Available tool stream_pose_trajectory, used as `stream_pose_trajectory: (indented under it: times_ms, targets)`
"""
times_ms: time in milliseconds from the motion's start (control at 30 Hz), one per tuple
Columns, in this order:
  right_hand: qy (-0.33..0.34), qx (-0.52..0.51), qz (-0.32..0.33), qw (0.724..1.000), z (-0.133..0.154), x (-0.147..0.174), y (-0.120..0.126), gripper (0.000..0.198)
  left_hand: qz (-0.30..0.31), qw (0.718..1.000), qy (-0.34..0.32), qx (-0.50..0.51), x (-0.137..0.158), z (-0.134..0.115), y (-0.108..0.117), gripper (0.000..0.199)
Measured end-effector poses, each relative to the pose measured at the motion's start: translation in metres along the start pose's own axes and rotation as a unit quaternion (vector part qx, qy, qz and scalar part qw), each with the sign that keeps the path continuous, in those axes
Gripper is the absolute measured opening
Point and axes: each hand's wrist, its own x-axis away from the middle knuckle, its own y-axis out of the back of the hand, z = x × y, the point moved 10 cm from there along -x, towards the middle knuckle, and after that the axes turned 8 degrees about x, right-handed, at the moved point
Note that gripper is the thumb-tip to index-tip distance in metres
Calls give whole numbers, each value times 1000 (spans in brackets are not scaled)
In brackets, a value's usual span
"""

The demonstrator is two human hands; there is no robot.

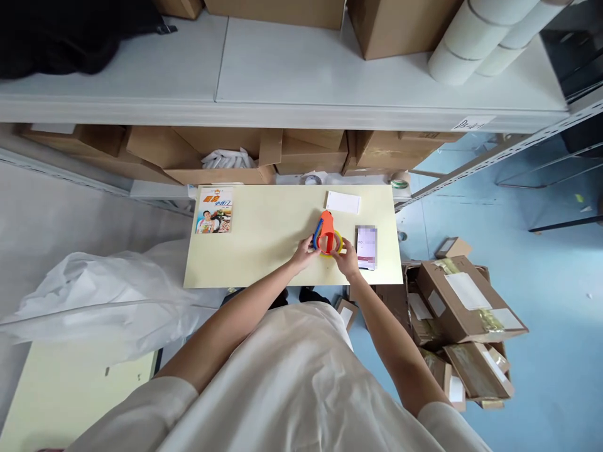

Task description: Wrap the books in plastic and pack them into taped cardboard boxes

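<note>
An orange tape dispenser (326, 223) with blue and yellow parts is held between my two hands over the pale table. My left hand (304, 253) grips its left side, fingers against the blue part. On the other side, my right hand (347, 258) has its thumb and fingers closed on the yellow rim. A phone (366, 247) with a lit screen lies just right of my right hand. Beyond the dispenser rests a white card or slip (343, 202). At the table's far left corner is a colourful printed booklet (215, 211).
A grey shelf (330, 75) crosses above the table's far side, carrying boxes and white rolls (471, 44). Open cartons (188, 150) stand beneath it. Cardboard boxes (461, 301) are piled on the floor at right. White plastic sheeting (108, 295) bulges at left.
</note>
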Motion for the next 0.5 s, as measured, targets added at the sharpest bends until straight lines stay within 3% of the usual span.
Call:
stream_pose_trajectory:
  times_ms: [167,300,400,500]
  targets:
    - [-42,-1,29,999,-9,-8,-3,79,48,996,36,67,-6,-1,-15,47]
    - [-72,-56,68,993,-17,-4,-10,96,75,992,33,96,0,2,-19,51]
    - [-86,-106,75,988,-18,4,-10,102,61,993,78,70,8,19,-12,57]
    - [-91,-95,34,991,-18,19,3,96,24,994,108,9,23,33,9,63]
